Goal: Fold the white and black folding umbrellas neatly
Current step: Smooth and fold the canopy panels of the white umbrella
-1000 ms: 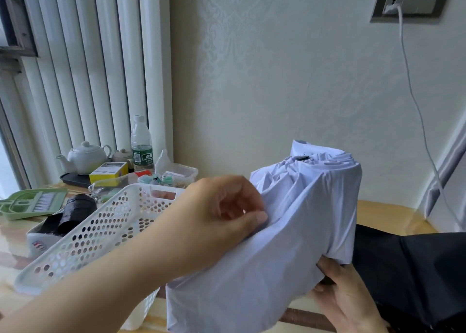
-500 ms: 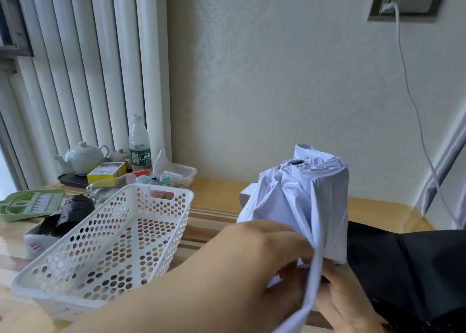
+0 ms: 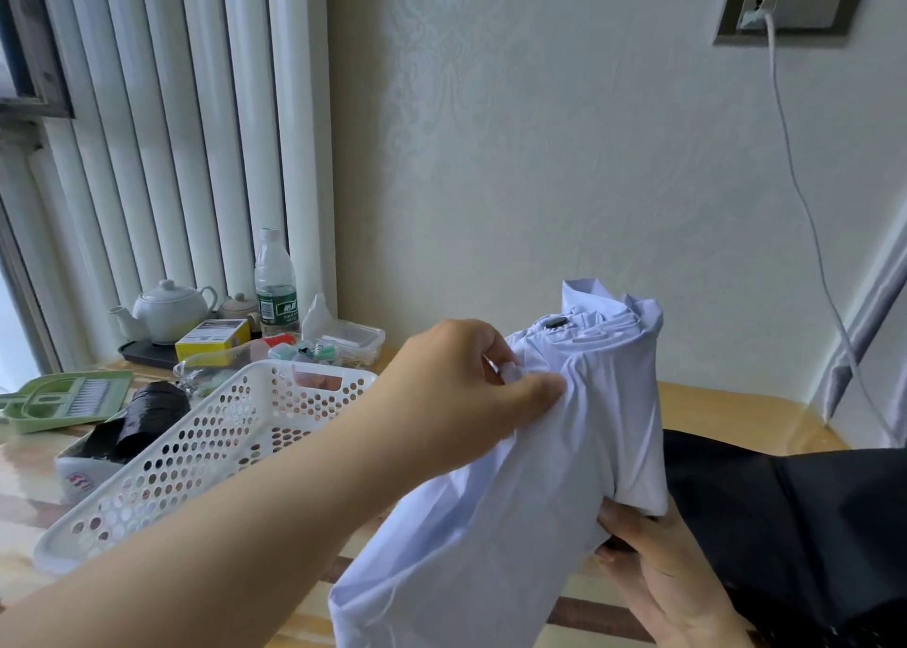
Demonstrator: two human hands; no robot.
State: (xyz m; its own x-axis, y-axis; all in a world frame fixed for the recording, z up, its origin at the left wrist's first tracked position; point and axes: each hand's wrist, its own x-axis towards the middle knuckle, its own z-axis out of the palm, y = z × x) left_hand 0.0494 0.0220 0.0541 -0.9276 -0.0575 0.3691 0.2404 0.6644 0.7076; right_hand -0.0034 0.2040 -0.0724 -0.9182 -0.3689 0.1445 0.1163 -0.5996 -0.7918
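The white folding umbrella [image 3: 603, 402] stands upright in front of me, collapsed, its pale fabric bunched around the shaft and a loose panel hanging down at the lower left. My left hand [image 3: 456, 392] pinches a fold of that fabric near the top, on the umbrella's left side. My right hand [image 3: 657, 569] grips the umbrella from below, at its dark handle, which is mostly hidden. The black umbrella [image 3: 795, 524] lies on the table to the right, its canopy loose and spread behind my right hand.
A white perforated basket [image 3: 196, 451] sits on the wooden table [image 3: 726, 411] at the left. Beyond it stand a teapot [image 3: 169, 311], a water bottle [image 3: 276, 284], a yellow box and small containers. A green tray [image 3: 64, 399] lies far left. A cable [image 3: 805, 205] hangs from the wall socket.
My left hand has risen from low by the handle to the upper left of the white umbrella and now pinches a fold there. My right hand keeps its grip below.
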